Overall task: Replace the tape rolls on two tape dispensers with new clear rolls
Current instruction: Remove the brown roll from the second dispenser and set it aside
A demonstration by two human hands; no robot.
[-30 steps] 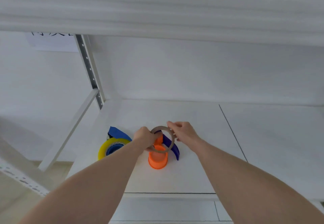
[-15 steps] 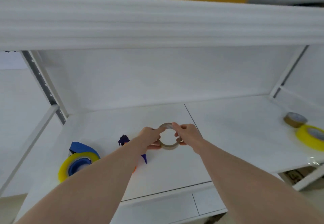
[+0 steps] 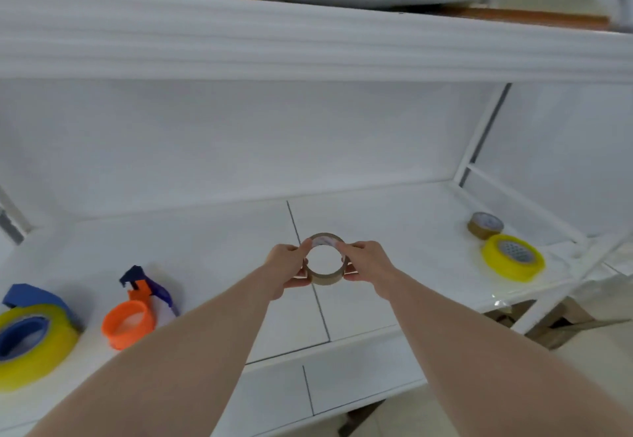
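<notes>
Brown cardboard tape ring (image 3: 323, 270), nearly spent, light and stiff, hangs above the white shelf (image 3: 394, 231), my left hand (image 3: 286, 267) and right hand (image 3: 364, 262) pinching opposite rims.

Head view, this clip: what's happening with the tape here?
A person holds a nearly spent brown roll between the left hand and right hand above the white shelf. The orange dispenser sits empty at the left, beside a blue dispenser carrying a yellowish roll. Two more rolls wait at the right.
</notes>
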